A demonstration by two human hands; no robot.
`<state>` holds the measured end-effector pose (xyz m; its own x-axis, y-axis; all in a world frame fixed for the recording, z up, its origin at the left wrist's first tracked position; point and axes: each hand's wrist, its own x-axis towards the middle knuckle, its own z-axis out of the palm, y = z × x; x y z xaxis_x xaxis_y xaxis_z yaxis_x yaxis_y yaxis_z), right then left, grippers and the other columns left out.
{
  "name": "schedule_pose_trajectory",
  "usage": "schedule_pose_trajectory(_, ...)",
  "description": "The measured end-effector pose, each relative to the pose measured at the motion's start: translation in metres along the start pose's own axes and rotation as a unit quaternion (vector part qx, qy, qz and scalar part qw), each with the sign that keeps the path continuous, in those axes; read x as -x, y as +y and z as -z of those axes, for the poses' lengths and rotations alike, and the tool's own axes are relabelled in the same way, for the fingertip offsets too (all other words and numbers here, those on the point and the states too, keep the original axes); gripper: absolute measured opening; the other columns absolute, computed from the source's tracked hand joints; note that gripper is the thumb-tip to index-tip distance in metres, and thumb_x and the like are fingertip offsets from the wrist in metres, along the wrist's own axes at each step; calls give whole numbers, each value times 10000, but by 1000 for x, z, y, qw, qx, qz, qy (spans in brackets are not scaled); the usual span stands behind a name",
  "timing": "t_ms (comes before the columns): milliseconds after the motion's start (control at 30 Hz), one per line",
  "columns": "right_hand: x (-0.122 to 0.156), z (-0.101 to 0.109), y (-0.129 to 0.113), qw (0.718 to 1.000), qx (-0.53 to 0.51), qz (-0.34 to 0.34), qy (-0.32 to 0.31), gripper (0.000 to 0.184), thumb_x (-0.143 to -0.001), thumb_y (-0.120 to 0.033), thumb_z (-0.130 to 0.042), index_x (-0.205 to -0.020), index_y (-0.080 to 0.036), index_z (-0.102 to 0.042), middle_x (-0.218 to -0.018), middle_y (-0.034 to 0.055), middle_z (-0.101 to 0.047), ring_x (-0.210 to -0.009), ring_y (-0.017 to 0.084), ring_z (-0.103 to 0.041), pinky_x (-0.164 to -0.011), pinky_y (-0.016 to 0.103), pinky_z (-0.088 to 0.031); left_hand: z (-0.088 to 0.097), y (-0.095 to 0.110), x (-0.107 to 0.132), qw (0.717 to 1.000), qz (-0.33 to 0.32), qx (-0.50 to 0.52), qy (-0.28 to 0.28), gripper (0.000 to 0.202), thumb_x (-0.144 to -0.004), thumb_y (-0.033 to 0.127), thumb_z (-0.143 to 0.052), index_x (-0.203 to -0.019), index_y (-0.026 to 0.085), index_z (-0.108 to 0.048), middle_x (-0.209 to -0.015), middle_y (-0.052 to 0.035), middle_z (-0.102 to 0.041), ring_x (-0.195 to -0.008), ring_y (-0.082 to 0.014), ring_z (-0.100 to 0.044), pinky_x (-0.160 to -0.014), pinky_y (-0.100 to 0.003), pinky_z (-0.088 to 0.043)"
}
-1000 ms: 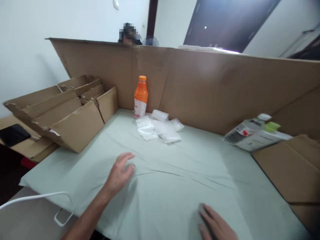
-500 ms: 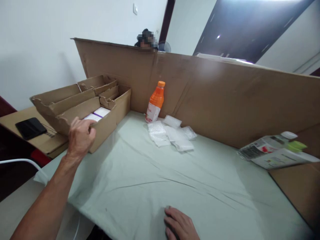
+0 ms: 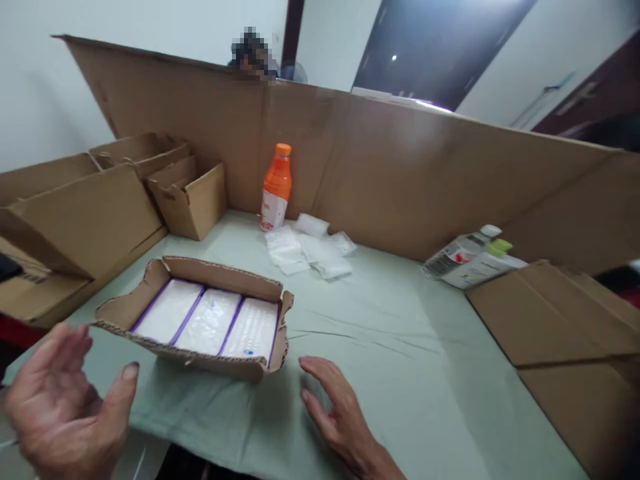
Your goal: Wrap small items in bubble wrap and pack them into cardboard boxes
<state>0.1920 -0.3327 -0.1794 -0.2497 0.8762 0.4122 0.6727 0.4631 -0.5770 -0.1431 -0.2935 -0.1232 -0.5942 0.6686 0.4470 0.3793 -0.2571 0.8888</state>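
Note:
An open cardboard box (image 3: 220, 368) stands on the green cloth in front of me, its edges roughly cut. Inside it lie three white packs (image 3: 207, 321) edged in purple, side by side; what they contain I cannot make out. At the box's left end my left hand (image 3: 70, 403) is raised, palm up, fingers and thumb apart and holding nothing. My right hand (image 3: 336, 410) hovers by the box's right end with its fingers apart, a small gap from the cardboard.
An orange bottle (image 3: 277, 188) and several bubble-wrap pouches (image 3: 313, 248) sit at the back. More cardboard boxes (image 3: 193, 200) line the left. Two containers (image 3: 470, 257) lean at the right beside folded cardboard (image 3: 540, 317). A cardboard wall (image 3: 400, 180) closes the far side; a person is behind it.
The box with the white packs has come from among the left-hand boxes to the cloth in front of me. My left hand has let go of it, and my right hand has moved beside it.

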Motion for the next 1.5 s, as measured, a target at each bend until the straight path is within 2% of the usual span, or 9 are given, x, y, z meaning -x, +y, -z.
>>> schedule_pose_trajectory(267, -24, -24, -15, 982, -123, -35, -142, 937, -854, -369, -695, -1639, -203, -210, -1632, 171, -375, -1485, 342, -400, -1205, 541, -400, -31, -49, 13, 975, 197, 80, -70, 519, -679, 439, -814, -1170, 499, -658, -1315, 119, -670, -1403, -383, -485, -1261, -670, -231)
schedule_pose_trajectory(400, -29, -13, 1, 975, -185, -112, -54, 867, -817, -361, -688, -1581, -222, -302, -1575, 166, -442, -1384, 353, -499, -1088, 552, -499, -53, -44, 30, 967, 207, 103, -106, 644, -700, 364, -797, -1303, 462, -592, -1326, 51, -652, -1384, -346, -508, -1260, -638, -247)
schedule_pose_trajectory(600, -38, 22, 54, 962, -144, -214, 91, 628, -790, -255, -630, -1404, -223, -500, -1312, 111, -638, -1054, 273, -651, -878, 427, -588, -137, -14, 59, 923, 238, 226, -199, 788, -730, 324, -783, -1454, 291, -473, -1467, -94, -527, -1419, -289, -461, -1222, -472, -325)
schedule_pose_trajectory(833, -54, 72, 108, 977, -118, -164, 69, 461, -797, -150, -536, -1238, -214, -655, -1155, 68, -735, -999, 230, -696, -882, 388, -591, -181, -27, 66, 928, 211, 187, -244, 726, -804, 344, -737, -1462, 274, -440, -1444, -98, -530, -1374, -249, -500, -1126, -350, -411)
schedule_pose_trajectory(1033, -167, 113, 178, 981, 164, -98, 17, 315, -930, -67, -499, -1080, -193, -746, -1334, 103, -688, -1241, 275, -619, -1042, 457, -498, -182, -52, 73, 932, 234, 119, -251, 579, -811, 337, -727, -1341, 280, -502, -1258, -57, -601, -1198, -207, -587, -1020, -308, -476)
schedule_pose_trajectory(1167, -264, 96, 212, 962, 254, -34, -95, 189, -885, -21, -634, -956, -156, -746, -1586, 103, -473, -1486, 334, -368, -1126, 505, -385, -182, -66, 68, 929, 257, 113, -240, 579, -772, 322, -768, -1298, 288, -530, -1193, -51, -632, -1151, -219, -605, -978, -322, -501)
schedule_pose_trajectory(1267, -306, 79, 221, 965, 243, -11, -99, 329, -883, 15, -583, -1121, -176, -706, -1563, 77, -507, -1465, 271, -400, -1127, 469, -392, -181, -75, 66, 928, 268, 102, -237, 612, -770, 324, -774, -1325, 301, -516, -1183, -51, -641, -1170, -232, -605, -965, -328, -512)
schedule_pose_trajectory(1400, -305, 103, 223, 974, 196, -55, 98, 410, -928, -121, -571, -1338, -115, -569, -1452, 180, -574, -1307, 277, -530, -1109, 494, -424, -181, -71, 66, 925, 264, 104, -252, 654, -763, 326, -776, -1355, 303, -498, -1179, -51, -641, -1174, -235, -603, -1001, -345, -503)
schedule_pose_trajectory(1500, -267, 154, 214, 943, 59, -77, 320, 341, -911, -330, -662, -1201, -159, -611, -1147, 101, -690, -1046, 224, -638, -985, 422, -530, -184, -60, 64, 923, 270, 116, -250, 712, -729, 339, -798, -1371, 289, -493, -1214, -60, -621, -1215, -249, -584, -1073, -380, -465)
